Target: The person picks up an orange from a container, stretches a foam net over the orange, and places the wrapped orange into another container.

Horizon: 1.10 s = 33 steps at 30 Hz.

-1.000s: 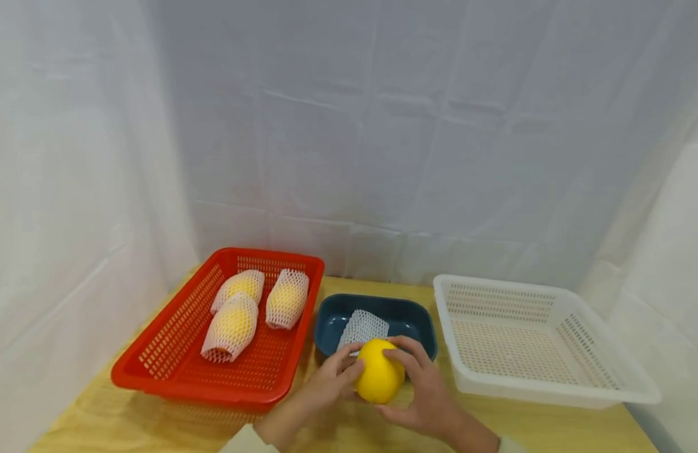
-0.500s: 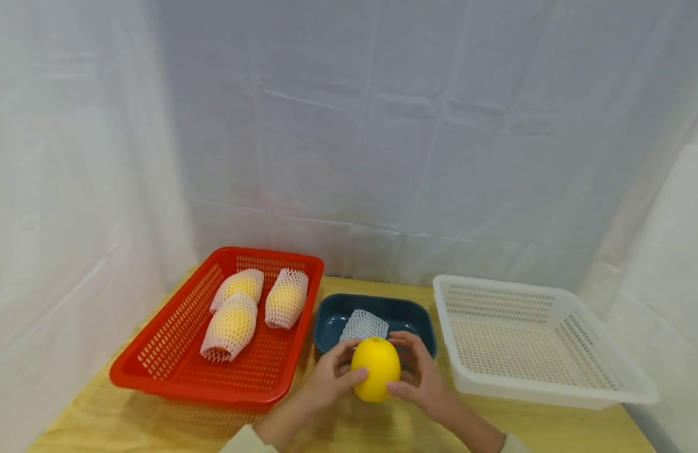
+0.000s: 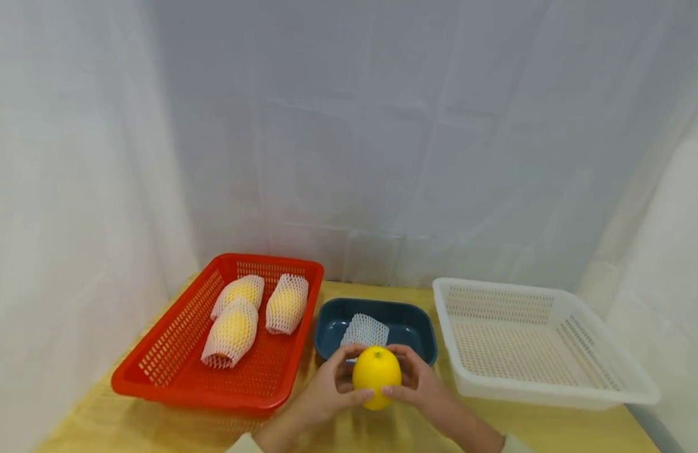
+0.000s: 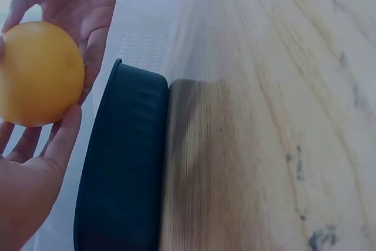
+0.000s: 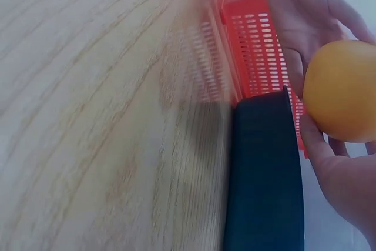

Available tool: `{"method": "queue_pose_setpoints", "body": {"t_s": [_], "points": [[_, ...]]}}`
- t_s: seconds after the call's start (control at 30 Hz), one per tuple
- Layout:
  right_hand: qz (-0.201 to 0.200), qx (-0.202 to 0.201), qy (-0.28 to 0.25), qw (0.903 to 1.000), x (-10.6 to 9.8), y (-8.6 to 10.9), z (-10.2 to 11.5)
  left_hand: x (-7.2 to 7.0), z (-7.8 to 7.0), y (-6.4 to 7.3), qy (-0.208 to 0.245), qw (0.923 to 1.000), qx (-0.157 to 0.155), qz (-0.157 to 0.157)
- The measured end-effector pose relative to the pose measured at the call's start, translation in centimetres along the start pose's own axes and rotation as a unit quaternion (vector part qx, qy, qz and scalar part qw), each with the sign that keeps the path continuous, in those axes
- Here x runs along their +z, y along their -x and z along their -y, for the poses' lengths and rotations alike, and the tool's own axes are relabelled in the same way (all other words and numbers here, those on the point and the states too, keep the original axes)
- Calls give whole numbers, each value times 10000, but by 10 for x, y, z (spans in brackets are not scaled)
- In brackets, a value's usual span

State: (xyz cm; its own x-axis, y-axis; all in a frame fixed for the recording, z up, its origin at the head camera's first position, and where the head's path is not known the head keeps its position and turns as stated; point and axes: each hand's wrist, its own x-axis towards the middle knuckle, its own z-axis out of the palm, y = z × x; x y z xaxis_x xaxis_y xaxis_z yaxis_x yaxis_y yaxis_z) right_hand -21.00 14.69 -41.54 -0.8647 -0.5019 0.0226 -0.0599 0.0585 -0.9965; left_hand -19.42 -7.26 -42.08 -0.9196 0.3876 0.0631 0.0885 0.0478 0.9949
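Both hands hold a round yellow fruit (image 3: 377, 374) with a small stem scar facing up, in front of a dark blue tray (image 3: 419, 330). My left hand (image 3: 326, 387) curls round its left side, thumb at the front. On the other side, my right hand (image 3: 428, 393) grips it the same way, the two thumbs near each other. In the left wrist view the fruit (image 4: 41, 74) is above the level of the tray (image 4: 126, 163). Inside the tray lies a white foam net sleeve (image 3: 367, 329), partly hidden behind the fruit and fingers.
At left, a red plastic basket (image 3: 196, 393) contains three yellow fruits in foam nets (image 3: 231, 333). A white plastic basket (image 3: 530, 352) stands at right. All rest on a wood-grain table (image 3: 337, 434), with white cloth (image 3: 349, 138) hanging behind and at the sides.
The fruit has been turned between my hands so its stem scar faces up. My thumbs have come round to the front and nearer each other. The baskets and tray stay put.
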Motion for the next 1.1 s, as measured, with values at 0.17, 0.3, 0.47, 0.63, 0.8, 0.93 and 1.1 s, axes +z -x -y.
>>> {"method": "queue_pose_setpoints", "body": {"t_s": [0.17,0.3,0.47,0.63,0.8,0.93,1.1], "points": [[55,22,118,9999,1,4,-6,0,6,3,-120,9999,-45,77],[238,-160,213,9994,0,4,-8,-3,5,4,-332,9990,76,288],[622,202,233,9976,-2,6,-16,-8,5,10,-686,9952,-250,647],[937,408,57,9948,-1,10,-25,-10,17,13,-951,9907,-441,866],[1074,399,-149,9933,0,11,-31,-14,35,10,-1073,9886,-444,962],[1125,313,-183,9930,0,11,-33,-8,19,17,-1134,9890,-331,893],[1135,345,-246,9926,1,13,-33,-6,23,18,-1120,9894,-177,904]]}}
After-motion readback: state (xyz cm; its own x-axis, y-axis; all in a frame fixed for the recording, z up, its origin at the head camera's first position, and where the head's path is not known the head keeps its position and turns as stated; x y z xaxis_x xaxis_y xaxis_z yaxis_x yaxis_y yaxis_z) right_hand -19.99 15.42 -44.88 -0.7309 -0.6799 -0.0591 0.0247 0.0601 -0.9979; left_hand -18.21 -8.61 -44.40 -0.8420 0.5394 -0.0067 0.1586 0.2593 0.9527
